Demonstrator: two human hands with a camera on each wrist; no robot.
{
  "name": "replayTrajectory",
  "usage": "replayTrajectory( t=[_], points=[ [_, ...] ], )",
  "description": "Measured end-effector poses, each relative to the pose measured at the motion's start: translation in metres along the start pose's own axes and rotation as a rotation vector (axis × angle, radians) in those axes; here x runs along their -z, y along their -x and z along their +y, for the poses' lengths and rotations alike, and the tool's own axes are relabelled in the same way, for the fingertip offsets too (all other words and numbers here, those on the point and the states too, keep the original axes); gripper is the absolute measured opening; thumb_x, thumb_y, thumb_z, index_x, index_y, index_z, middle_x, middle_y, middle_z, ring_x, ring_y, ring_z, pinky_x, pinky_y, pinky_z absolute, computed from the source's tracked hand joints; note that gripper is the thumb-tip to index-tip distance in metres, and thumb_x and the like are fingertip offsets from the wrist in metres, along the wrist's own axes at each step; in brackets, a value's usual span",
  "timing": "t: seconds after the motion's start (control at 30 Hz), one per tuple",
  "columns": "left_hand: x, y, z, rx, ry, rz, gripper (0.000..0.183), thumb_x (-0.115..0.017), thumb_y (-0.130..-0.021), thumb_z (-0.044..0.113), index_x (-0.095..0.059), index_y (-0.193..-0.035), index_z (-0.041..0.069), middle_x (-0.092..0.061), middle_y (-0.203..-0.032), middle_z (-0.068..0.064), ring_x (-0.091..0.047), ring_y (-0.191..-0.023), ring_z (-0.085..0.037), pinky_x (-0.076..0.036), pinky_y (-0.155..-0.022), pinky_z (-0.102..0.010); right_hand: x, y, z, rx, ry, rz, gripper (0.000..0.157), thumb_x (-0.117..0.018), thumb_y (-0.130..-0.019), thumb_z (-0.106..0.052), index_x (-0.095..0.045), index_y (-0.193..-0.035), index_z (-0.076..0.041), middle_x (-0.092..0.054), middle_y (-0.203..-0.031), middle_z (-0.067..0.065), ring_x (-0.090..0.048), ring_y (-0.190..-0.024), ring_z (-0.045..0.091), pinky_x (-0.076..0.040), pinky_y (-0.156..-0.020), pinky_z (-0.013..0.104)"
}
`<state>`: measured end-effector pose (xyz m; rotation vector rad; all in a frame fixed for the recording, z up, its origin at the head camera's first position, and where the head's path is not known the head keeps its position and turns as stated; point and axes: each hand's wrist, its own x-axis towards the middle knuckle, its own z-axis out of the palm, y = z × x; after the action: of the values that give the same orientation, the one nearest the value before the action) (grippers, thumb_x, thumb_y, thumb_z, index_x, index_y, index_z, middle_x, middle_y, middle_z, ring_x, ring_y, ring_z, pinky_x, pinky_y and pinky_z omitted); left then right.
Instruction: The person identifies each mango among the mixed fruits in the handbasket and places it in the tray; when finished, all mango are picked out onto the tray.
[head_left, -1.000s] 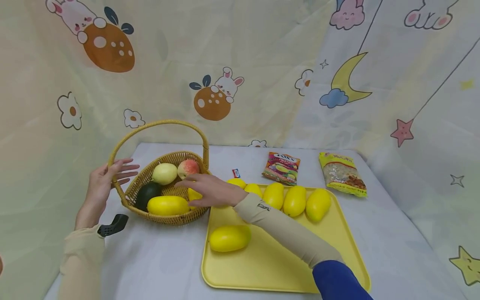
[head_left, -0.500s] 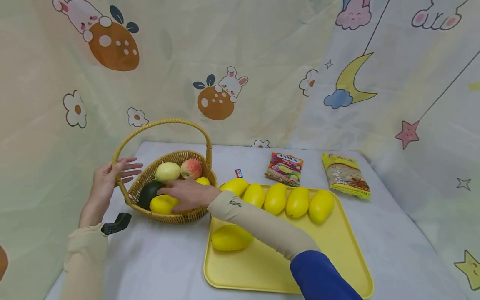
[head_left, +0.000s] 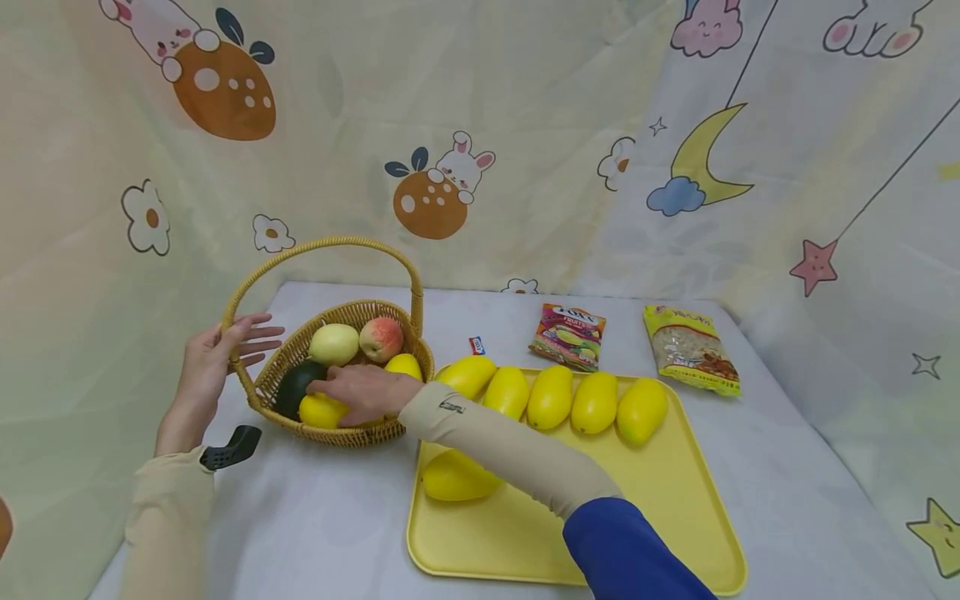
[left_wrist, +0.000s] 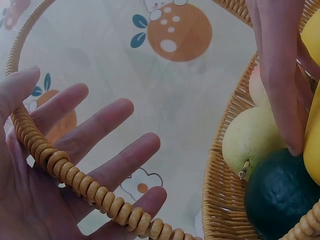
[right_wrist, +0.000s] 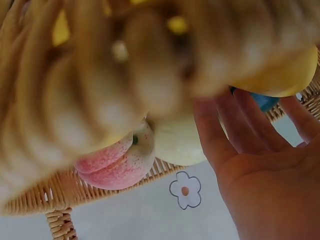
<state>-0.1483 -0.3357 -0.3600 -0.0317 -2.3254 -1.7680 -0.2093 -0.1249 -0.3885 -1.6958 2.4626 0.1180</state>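
Note:
A wicker basket point(head_left: 341, 437) with a tall handle point(head_left: 330, 242) stands at the left of the table. My left hand point(head_left: 206, 362) touches the handle's left side, thumb before it and straight, spread fingers point(left_wrist: 100, 125) behind it. Inside the basket, my right hand point(head_left: 367, 393) grips a yellow mango point(head_left: 321, 412), fingers over its far side and thumb nearer me. Beside it lie a dark green avocado-like fruit point(head_left: 294, 387), a pale green round fruit point(head_left: 333, 344), a peach point(head_left: 381, 338) and another yellow fruit point(head_left: 405, 365), partly covered by the hand.
A yellow tray point(head_left: 600, 533) on the right holds a row of several yellow mangoes point(head_left: 551, 398) and one mango point(head_left: 459, 476) at its front left. Behind it lie a tiny wrapped sweet point(head_left: 477, 346), a Fox's candy bag point(head_left: 567, 337) and a yellow snack bag point(head_left: 691, 350).
My right hand has moved left from the basket's right side onto the front yellow mango and taken hold of it. My left hand stays at the handle.

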Motion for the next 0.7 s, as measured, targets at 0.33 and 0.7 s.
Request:
replayTrajectory(
  t=[0.33, 0.7],
  points=[
    [-0.0005, -0.0003, 0.0, -0.004, -0.003, 0.001, 0.037, -0.043, -0.1, 0.044, -0.062, -0.123, 0.021, -0.07, -0.101, 0.018, -0.067, -0.094, -0.002, -0.051, -0.077, -0.013, -0.005, -0.0042, -0.0042, -0.028, -0.033, -0.034, 0.065, -0.065, -0.091, -0.035, -0.034, -0.147, -0.023, -0.055, -0.12, -0.001, -0.054, -0.097, 0.01, -0.046, -0.086, 0.017],
    [-0.0007, 0.0, 0.0001, -0.016, 0.012, -0.003, 0.036, -0.043, -0.101, 0.041, -0.062, -0.123, 0.02, -0.071, -0.1, 0.017, -0.068, -0.093, -0.002, -0.052, -0.076, -0.013, -0.0035, -0.0035, -0.0012, 0.001, -0.042, -0.014, 0.067, -0.066, -0.09, -0.033, -0.032, -0.148, -0.022, -0.054, -0.121, -0.001, -0.054, -0.098, 0.01, -0.047, -0.088, 0.017]
  ],
)
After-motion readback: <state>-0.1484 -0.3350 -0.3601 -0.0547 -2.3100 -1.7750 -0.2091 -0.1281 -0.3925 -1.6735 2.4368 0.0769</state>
